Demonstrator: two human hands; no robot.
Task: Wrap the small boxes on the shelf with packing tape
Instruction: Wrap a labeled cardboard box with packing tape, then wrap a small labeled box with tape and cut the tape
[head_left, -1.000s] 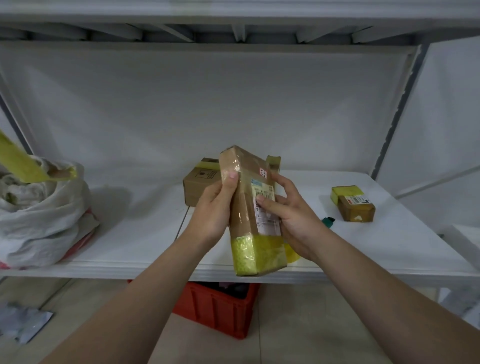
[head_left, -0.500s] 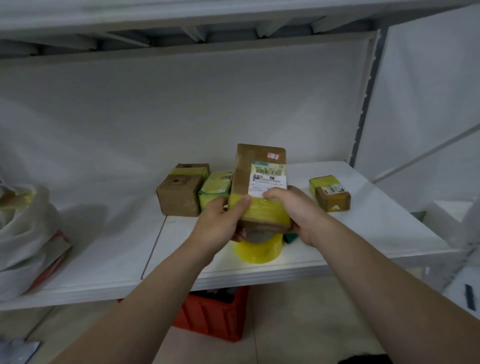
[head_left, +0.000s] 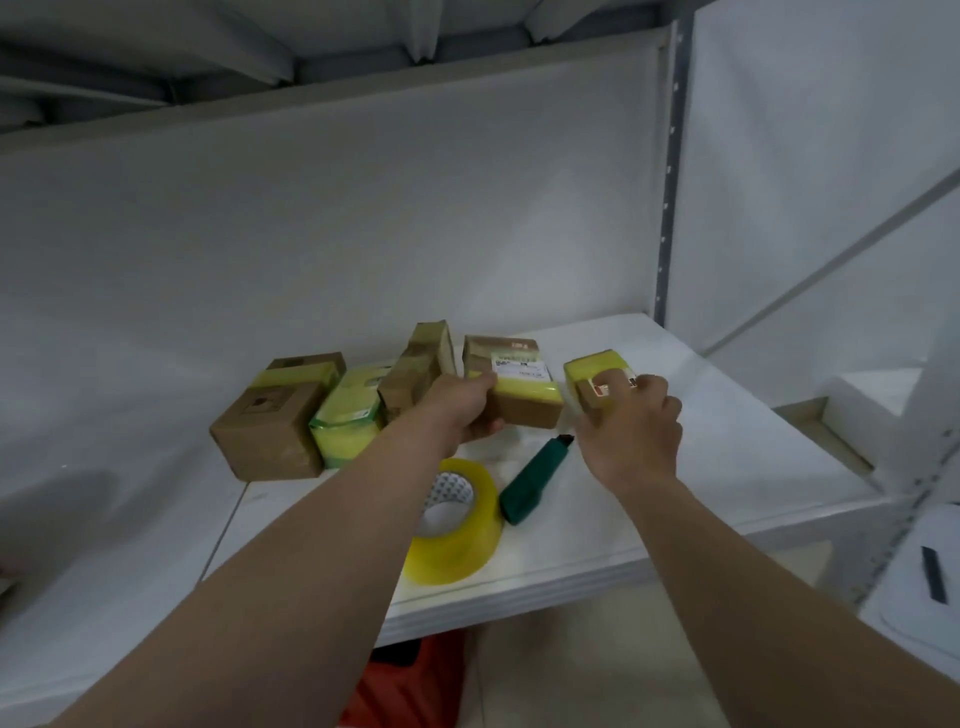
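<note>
Several small cardboard boxes stand in a row on the white shelf (head_left: 727, 457). My left hand (head_left: 460, 410) grips the near left end of a long brown box (head_left: 519, 387) with a white label and a yellow tape band, which lies on the shelf. My right hand (head_left: 631, 434) grips a small box (head_left: 595, 376) with yellow tape at the right end of the row. A roll of yellow packing tape (head_left: 457, 525) lies in front, partly hidden by my left forearm. Beside it lies a green utility knife (head_left: 535, 480).
Left of the held boxes stand a tilted brown box (head_left: 421, 364), a box wrapped in yellow tape (head_left: 345, 415) and a larger brown box (head_left: 275, 421). A red crate (head_left: 410, 686) sits on the floor below. A shelf upright (head_left: 670, 166) rises at the right.
The long box went from held upright in both hands down onto the shelf in the row. My right hand left it and took hold of the small box at the right.
</note>
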